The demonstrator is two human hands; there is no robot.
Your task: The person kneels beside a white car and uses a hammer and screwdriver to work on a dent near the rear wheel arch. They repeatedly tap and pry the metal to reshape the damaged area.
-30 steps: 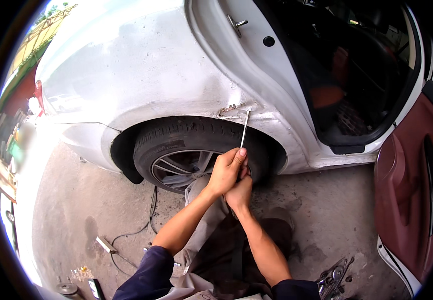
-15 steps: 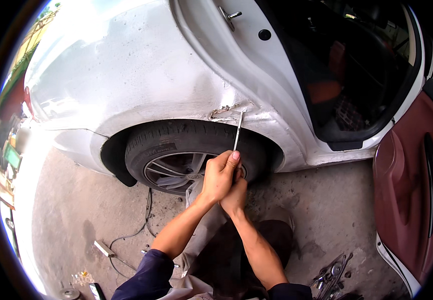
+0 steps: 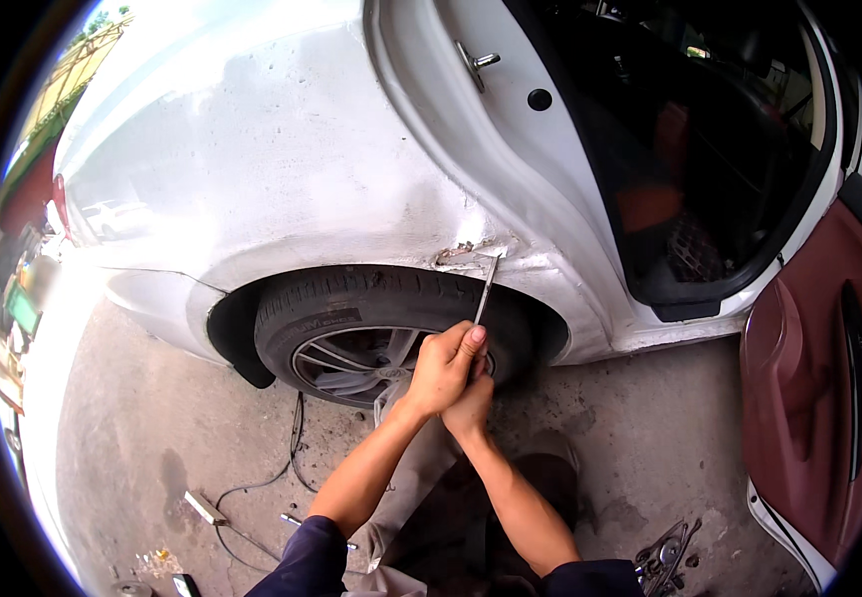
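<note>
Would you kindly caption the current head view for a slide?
Left hand grips a rod, right hand just below, the rod's tip by damage on a white fender above the tyre.

- Left grip [image 3: 439, 366], right grip [image 3: 469, 408] and metal rod [image 3: 488, 287] block the middle, before the wheel [image 3: 287, 313].
- The white car panel [image 3: 282, 169] bars the way ahead.
- The doorway [image 3: 720, 189] is passable; the open door [image 3: 804, 398] bars far right.
- Floor [image 3: 650, 418] between leg [image 3: 555, 463] and door offers passage, short of the tool pile [image 3: 665, 555].
- A cable [image 3: 297, 428] crosses the floor at left.
</note>
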